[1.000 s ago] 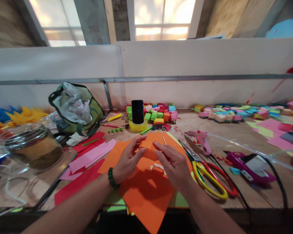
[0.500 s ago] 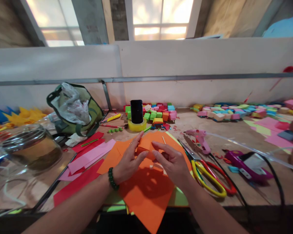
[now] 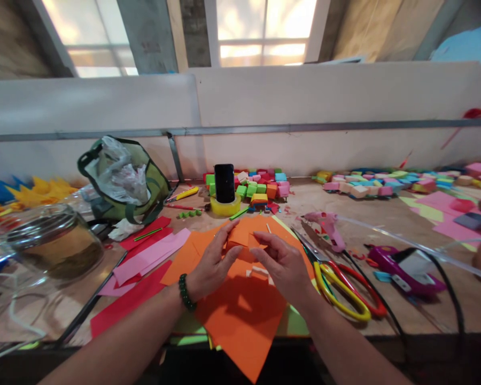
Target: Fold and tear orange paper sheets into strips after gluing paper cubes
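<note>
Between my hands is a small folded orange paper box (image 3: 239, 235) with a flap on its right side. My left hand (image 3: 213, 266) wraps the box's left side, fingers behind and thumb at the front; a dark green bead bracelet (image 3: 186, 292) circles that wrist. At the right, my right hand (image 3: 281, 261) pinches the flap between thumb and fingers. Beneath both hands lie overlapping orange paper sheets (image 3: 240, 310), with a small pale strip (image 3: 260, 272) on top. Scissors (image 3: 342, 289) with yellow and red handles rest beside my right forearm.
A phone (image 3: 224, 184) stands in a yellow tape roll (image 3: 225, 207), near several coloured paper blocks (image 3: 260, 188). To the right are a pink glue gun (image 3: 329, 229) and a purple device (image 3: 409, 275). A glass teapot (image 3: 54, 248) and a green bag (image 3: 156, 179) stand left.
My right fingers have shifted slightly and the box's flap now shows more clearly. The box's top has turned a little into view. My left hand keeps its hold.
</note>
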`<state>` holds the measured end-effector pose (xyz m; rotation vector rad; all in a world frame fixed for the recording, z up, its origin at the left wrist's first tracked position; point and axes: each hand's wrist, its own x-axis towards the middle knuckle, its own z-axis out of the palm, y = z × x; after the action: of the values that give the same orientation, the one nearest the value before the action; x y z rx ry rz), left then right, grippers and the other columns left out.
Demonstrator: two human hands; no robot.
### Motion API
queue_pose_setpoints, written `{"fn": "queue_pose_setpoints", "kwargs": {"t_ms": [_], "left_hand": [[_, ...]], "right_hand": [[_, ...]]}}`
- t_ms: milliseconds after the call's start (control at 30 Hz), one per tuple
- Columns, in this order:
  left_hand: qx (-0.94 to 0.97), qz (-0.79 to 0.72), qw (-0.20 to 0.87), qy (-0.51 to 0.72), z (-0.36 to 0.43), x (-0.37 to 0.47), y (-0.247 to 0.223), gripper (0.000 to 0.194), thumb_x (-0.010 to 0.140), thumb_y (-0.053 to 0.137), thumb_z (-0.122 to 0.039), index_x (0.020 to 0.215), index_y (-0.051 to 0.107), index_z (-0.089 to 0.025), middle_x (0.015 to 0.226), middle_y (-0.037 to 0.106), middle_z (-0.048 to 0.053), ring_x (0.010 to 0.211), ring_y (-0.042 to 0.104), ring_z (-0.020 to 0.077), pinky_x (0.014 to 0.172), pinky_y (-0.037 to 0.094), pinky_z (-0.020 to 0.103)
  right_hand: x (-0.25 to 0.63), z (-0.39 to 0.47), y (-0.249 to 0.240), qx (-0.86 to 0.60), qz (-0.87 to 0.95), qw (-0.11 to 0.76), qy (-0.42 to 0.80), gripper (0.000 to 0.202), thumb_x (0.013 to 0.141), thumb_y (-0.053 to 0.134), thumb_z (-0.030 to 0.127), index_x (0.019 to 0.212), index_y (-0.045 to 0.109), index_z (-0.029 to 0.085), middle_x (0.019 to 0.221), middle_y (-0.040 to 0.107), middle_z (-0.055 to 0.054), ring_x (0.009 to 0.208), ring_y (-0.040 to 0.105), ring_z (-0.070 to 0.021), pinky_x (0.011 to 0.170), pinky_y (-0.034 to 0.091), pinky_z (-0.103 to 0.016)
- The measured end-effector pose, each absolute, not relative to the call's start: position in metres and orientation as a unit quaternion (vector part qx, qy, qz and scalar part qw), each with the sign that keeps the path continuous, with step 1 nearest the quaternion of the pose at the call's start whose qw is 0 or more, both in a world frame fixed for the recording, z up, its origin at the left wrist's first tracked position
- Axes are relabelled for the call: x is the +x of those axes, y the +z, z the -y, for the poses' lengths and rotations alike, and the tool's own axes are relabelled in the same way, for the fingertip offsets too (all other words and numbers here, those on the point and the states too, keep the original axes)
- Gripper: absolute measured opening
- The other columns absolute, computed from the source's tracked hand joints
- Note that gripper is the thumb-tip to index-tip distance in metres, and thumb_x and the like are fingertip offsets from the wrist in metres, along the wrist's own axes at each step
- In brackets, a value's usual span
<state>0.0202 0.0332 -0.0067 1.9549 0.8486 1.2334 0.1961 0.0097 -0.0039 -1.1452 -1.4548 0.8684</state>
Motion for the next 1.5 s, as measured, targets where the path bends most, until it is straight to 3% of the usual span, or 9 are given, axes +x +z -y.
{"fn": "queue_pose_setpoints", "kwargs": {"t_ms": [233,433,633,800,1133,1333,1500], "left_hand": [[0.753,-0.325,0.344,0.457,-0.035,0.017,-0.008,0.049,0.093,0.050,-0.031,0.140,0.038,-0.021,0.145,0.042,0.011,0.135,0.037,0.0232,0.111,0.031,0.037],[0.727,-0.315,0.388,0.471,-0.034,0.021,-0.005,0.049,0.090,0.054,-0.032,0.136,0.043,-0.021,0.142,0.046,0.011,0.131,0.042,0.0247,0.108,0.035,0.039],[0.665,-0.320,0.488,0.466,-0.033,0.023,0.001,0.055,0.089,0.055,-0.043,0.138,0.040,-0.024,0.133,0.052,0.011,0.105,0.058,0.0214,0.084,0.050,0.032],[0.650,-0.338,0.506,0.456,-0.033,0.024,0.002,0.048,0.086,0.057,-0.043,0.129,0.048,-0.023,0.131,0.051,0.010,0.087,0.058,0.0151,0.071,0.052,0.027],[0.629,-0.350,0.546,0.429,-0.033,0.023,0.002,0.045,0.085,0.059,-0.044,0.123,0.051,-0.021,0.094,0.060,0.003,0.079,0.058,0.0134,0.066,0.053,0.024],[0.575,-0.356,0.596,0.432,-0.035,0.024,0.003,0.047,0.081,0.063,-0.048,0.117,0.053,-0.020,0.100,0.059,0.005,0.074,0.060,0.0127,0.065,0.054,0.026],[0.590,-0.336,0.626,0.384,-0.037,0.019,0.000,0.046,0.086,0.053,-0.054,0.118,0.055,-0.020,0.099,0.063,0.007,0.073,0.065,0.0153,0.064,0.053,0.028]], "right_hand": [[0.200,-0.008,-0.001,-0.478,0.664,0.503,0.278,0.039,0.084,0.061,0.042,0.114,0.066,0.017,0.084,0.071,-0.005,0.065,0.064,-0.0145,0.061,0.054,-0.026],[0.197,-0.008,-0.002,-0.467,0.645,0.513,0.321,0.042,0.083,0.062,0.043,0.116,0.062,0.017,0.097,0.070,-0.007,0.066,0.065,-0.0140,0.058,0.055,-0.025],[0.194,-0.009,-0.003,-0.441,0.630,0.522,0.369,0.051,0.076,0.071,0.032,0.123,0.058,0.018,0.098,0.069,-0.007,0.077,0.069,-0.0175,0.069,0.059,-0.030],[0.194,-0.010,-0.005,-0.450,0.620,0.518,0.381,0.051,0.074,0.072,0.036,0.120,0.059,0.018,0.092,0.070,-0.006,0.074,0.069,-0.0182,0.067,0.059,-0.031],[0.193,-0.008,-0.001,-0.461,0.631,0.492,0.385,0.046,0.076,0.070,0.036,0.116,0.060,0.017,0.087,0.071,-0.004,0.070,0.068,-0.0164,0.062,0.056,-0.027],[0.195,-0.008,-0.005,-0.459,0.654,0.492,0.345,0.068,0.069,0.077,0.031,0.131,0.050,0.025,0.116,0.064,-0.008,0.079,0.069,-0.0168,0.073,0.059,-0.033],[0.198,-0.010,-0.006,-0.436,0.698,0.489,0.291,0.038,0.078,0.067,0.019,0.116,0.062,0.025,0.109,0.067,-0.006,0.087,0.068,-0.0175,0.080,0.057,-0.033]]}}
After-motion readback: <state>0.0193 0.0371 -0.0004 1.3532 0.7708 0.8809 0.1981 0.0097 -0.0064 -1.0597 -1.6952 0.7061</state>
